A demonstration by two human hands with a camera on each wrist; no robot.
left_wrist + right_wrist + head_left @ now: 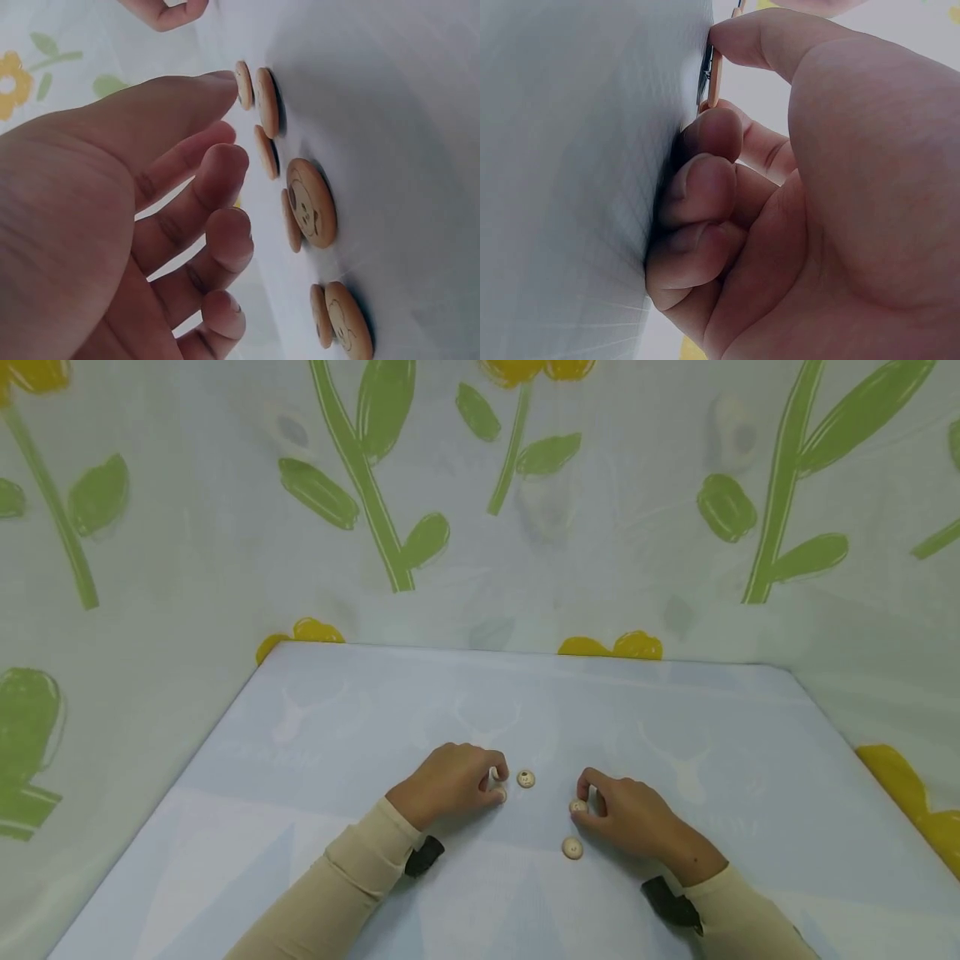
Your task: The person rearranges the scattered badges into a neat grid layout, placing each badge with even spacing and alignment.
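In the head view my right hand (630, 814) pinches a small round wooden disc (577, 807) at its edges, right over the table. The right wrist view shows this disc (715, 75) edge-on between thumb and index finger, the other fingers curled against the tabletop. My left hand (453, 781) reaches over another disc (498, 793), loosely bent. In the left wrist view its thumb tip overlaps a disc (244, 85), with the index fingertip apart. A disc with a smiling face (311, 202) lies below the thumb there, among several others.
Two more wooden discs, one (526, 778) between the hands and one (572, 848) nearer the body, lie on the pale patterned tabletop (480, 910). A white curtain (630, 543) with green and yellow flowers hangs behind the table's far edge.
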